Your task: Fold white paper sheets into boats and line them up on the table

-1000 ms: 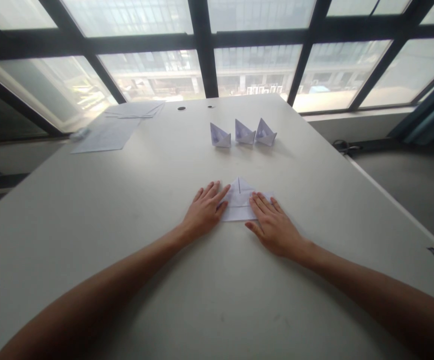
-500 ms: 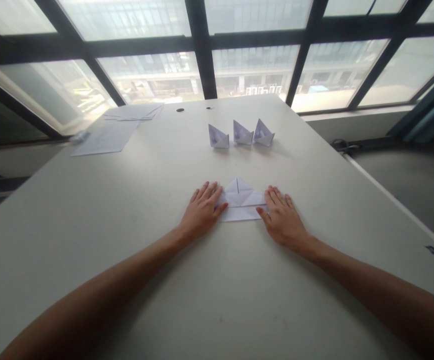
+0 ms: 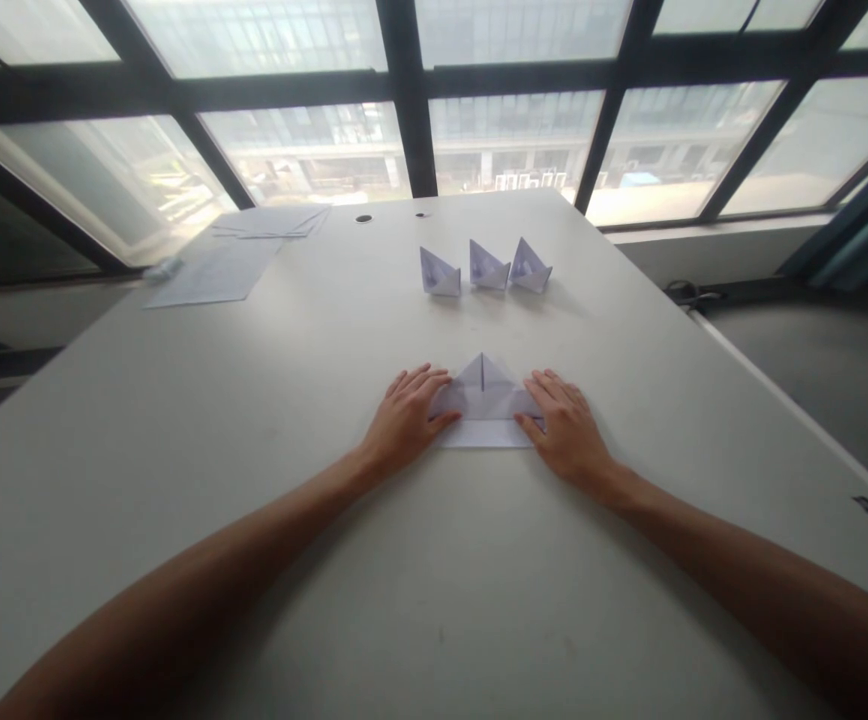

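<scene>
A white sheet of folded paper lies on the table in front of me, with a pointed peak split by a centre slit and a straight band along its near edge. My left hand grips its left end, thumb on the near flap and fingers over the far side. At the right end, my right hand holds it the same way, thumb at the band's fold. Both palms rest close to the tabletop. The paper's two outer corners are hidden under my hands.
Three folded paper boats, a left one, a middle one and a right one, stand in a row beyond my hands. Loose paper sheets lie at the far left of the white table. Windows line the far side.
My fingers have curled from lying flat to gripping the paper's ends. The paper's middle has lifted a little and its peak looks smoother. The view has shifted slightly.
</scene>
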{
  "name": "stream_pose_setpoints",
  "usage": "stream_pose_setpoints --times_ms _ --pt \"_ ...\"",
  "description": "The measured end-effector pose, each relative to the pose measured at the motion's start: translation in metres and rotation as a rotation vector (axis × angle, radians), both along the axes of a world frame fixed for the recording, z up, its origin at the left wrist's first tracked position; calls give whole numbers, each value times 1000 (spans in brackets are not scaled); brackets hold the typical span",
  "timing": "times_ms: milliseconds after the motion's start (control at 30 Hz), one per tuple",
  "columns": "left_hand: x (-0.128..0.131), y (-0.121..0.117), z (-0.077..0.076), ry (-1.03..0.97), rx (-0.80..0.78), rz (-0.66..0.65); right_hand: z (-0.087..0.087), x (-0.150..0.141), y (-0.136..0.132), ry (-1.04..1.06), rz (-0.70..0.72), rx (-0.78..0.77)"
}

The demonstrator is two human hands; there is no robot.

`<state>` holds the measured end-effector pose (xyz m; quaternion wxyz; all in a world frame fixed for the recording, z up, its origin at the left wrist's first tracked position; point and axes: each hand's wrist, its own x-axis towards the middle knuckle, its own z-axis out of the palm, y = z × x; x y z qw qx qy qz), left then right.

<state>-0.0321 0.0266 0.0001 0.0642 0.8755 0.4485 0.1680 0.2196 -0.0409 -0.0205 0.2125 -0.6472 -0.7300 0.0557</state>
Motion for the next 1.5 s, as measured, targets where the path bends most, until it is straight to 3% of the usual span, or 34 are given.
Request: stream_pose_setpoints --times_ms 233,500,667,833,1333,1500 --pt "-2 -2 6 -248 161 -50 8 1 1 183 26 202" --pt "-4 -7 16 -362 440 -253 16 3 -2 302 86 522" --pt "-7 1 9 -177 261 -350 11 7 3 182 86 360" --pt "-8 -1 12 -7 94 -399 11 5 0 57 79 192" --pt "0 3 -9 -38 9 -92 11 -1 1 37 102 154" --pt "0 6 -8 -52 -38 -84 7 0 1 30 109 188"
